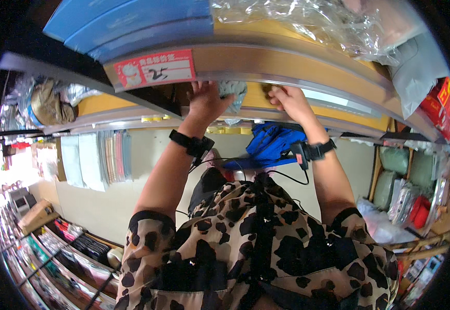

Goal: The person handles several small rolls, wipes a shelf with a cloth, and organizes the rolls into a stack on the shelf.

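My left hand (207, 102) reaches in under the upper shelf's edge, its fingers spread and their tips partly hidden by that edge. Its thumb lies against a small grey-green patterned bundle (233, 93), which looks wrapped in clear plastic. To the right, my right hand (291, 102) is over the same lower shelf (256, 97) with its fingers curled together. Whether anything small is between those fingers cannot be made out. A flat pale panel or packet (333, 101) lies on the shelf to the right of that hand.
Blue boxes (132, 26) and clear plastic wrapping (313, 20) sit on the upper shelf, which carries a red-and-white price tag (155, 70). A blue bag (274, 143) is below the shelf. Folded textiles (98, 157) stand at left; packed goods (406, 191) fill shelving at right.
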`<state>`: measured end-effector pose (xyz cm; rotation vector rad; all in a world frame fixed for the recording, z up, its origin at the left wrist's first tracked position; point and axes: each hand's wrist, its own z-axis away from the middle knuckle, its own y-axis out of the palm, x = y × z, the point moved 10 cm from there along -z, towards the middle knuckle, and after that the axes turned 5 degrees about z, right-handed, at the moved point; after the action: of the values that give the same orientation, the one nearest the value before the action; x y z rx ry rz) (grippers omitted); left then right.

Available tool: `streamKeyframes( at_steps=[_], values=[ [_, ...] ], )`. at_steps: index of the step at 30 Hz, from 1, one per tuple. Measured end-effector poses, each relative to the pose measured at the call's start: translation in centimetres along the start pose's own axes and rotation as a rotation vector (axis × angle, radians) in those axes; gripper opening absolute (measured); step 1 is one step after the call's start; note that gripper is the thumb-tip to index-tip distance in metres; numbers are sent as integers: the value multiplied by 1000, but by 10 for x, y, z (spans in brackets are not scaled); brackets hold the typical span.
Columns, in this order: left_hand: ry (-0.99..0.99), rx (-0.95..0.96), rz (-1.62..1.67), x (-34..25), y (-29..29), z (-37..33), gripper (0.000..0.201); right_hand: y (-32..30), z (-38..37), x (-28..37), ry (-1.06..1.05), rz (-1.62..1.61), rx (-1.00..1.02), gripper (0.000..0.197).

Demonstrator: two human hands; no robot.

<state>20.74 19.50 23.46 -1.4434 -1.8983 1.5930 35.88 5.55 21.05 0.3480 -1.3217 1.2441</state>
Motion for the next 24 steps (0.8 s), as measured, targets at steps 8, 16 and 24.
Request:
streamKeyframes(
  at_steps=[8, 16, 24],
  values=[
    [20, 361, 28, -37, 46, -18, 55, -31, 75, -36, 54, -238, -259, 27],
    [166, 344, -76, -90, 83, -31, 56, -43, 104, -48, -34, -94, -233, 25],
    [-58, 513, 44, -47, 46, -43, 51, -95, 151, -104, 38, -265, -392, 23]
  ],
)
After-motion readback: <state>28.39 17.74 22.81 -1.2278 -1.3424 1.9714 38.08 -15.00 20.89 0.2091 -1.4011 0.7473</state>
